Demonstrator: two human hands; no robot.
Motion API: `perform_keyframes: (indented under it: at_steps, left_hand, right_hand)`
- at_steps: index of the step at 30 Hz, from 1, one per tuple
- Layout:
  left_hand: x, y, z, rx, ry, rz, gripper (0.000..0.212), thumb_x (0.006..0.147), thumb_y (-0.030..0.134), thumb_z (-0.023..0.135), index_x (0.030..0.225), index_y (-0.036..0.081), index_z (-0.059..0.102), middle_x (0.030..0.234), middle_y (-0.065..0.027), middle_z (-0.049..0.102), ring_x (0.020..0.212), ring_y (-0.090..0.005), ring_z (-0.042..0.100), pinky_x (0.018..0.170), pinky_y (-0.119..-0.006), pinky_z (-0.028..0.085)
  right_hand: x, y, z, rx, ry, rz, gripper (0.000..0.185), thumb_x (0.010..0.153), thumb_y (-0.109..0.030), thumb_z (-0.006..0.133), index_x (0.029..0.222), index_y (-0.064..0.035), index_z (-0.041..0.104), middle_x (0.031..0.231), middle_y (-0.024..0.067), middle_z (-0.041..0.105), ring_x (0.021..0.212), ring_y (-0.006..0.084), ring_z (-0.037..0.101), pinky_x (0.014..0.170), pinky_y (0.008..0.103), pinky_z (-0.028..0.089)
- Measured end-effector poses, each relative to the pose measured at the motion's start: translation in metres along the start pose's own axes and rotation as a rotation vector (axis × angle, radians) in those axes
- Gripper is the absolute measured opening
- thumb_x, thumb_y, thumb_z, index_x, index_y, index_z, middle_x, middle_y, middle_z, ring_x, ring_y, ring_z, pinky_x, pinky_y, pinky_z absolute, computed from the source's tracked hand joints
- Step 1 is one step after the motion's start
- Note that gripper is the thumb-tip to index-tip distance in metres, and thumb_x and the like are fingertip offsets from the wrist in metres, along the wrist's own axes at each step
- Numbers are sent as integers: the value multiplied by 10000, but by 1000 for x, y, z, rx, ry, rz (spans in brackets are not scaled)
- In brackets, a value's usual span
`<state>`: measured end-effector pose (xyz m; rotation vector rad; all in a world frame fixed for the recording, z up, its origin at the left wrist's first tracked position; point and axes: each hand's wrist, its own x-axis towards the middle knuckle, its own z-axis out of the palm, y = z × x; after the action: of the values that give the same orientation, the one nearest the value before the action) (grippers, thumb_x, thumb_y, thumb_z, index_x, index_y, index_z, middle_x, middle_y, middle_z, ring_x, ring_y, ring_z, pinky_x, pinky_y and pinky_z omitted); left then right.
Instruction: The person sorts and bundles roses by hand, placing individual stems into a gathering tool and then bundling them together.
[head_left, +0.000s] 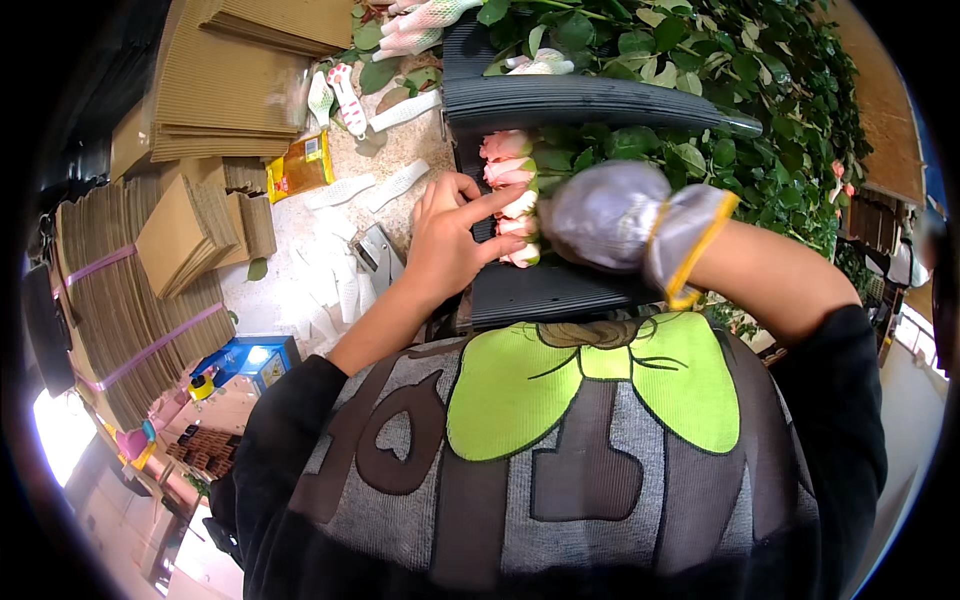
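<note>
A row of several pink roses (511, 196) lies on black ribbed sheeting (555, 289), heads to the left and leafy stems to the right. My bare left hand (457, 229) is at the left side of the row; its index finger and thumb are spread and touch the blooms. Just right of the heads is my right hand (607, 214), in a grey glove with a yellow-edged cuff. It is over the stems, blurred and closely rounded, so its fingers and anything in them cannot be made out.
A ribbed black divider (585, 103) runs above the row. Dense rose foliage (780, 112) fills the upper right. White foam net sleeves (397, 184), a paw-patterned cutter (346, 101) and a yellow-red packet (300, 166) lie leftward. Cardboard stacks (124, 277) and a blue box (251, 364) stand beyond.
</note>
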<state>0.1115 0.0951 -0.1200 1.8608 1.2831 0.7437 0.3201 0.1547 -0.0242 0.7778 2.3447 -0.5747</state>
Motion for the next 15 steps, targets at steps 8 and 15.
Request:
perform_keyframes:
  at_steps: [8, 15]
  left_hand:
    - [-7, -6, 3, -19, -104, -84, 626, 619, 352, 822, 1213, 261, 645, 1026, -47, 468, 944, -218, 457, 881, -370, 338]
    - [0, -2, -13, 85, -165, 58, 721, 579, 425, 825, 1248, 260, 611, 1041, -61, 481, 992, -251, 464, 913, -397, 326]
  right_hand:
    - [20, -3, 48, 479, 296, 31, 185, 880, -237, 549, 857, -75, 634, 730, 114, 603, 666, 275, 583, 595, 325, 472]
    - [24, 2, 68, 207, 444, 29, 163, 806, -172, 591, 673, -81, 613, 632, 92, 590, 583, 282, 589, 493, 379, 457]
